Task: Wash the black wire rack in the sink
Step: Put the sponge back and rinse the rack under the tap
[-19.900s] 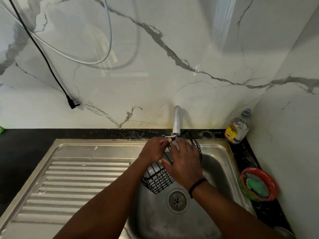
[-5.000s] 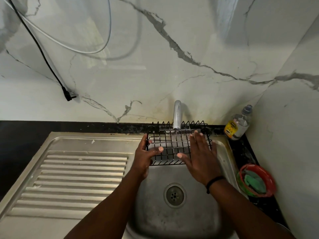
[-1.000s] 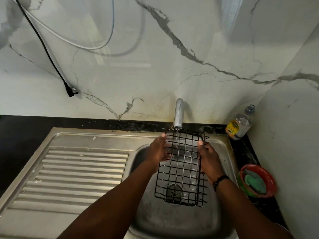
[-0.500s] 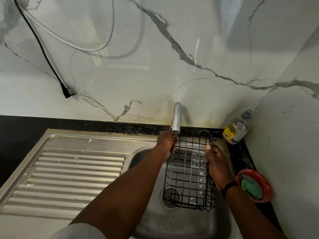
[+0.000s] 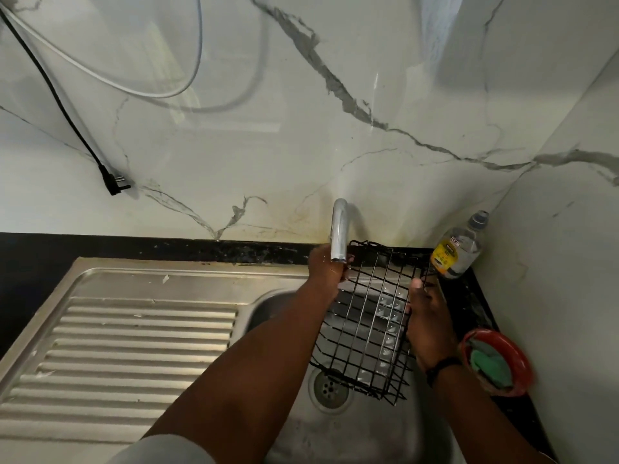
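Observation:
The black wire rack (image 5: 368, 316) hangs tilted over the steel sink basin (image 5: 351, 426), its far end up by the chrome tap (image 5: 339, 232) and its near end low over the drain (image 5: 330, 390). My left hand (image 5: 326, 271) grips the rack's upper left edge just beneath the tap spout. My right hand (image 5: 427, 318) holds the rack's right edge, thumb over the wire. Whether water runs from the tap cannot be made out.
A ribbed steel draining board (image 5: 134, 343) lies left of the basin. A clear bottle with a yellow label (image 5: 459, 246) stands in the back right corner. A red bowl holding a green scrubber (image 5: 495, 361) sits on the black counter at right. A black plug (image 5: 115, 187) hangs against the marble wall.
Over the last second the rack shifted right and farther back, its far end rising beside the tap. Both hands kept hold of its two sides.

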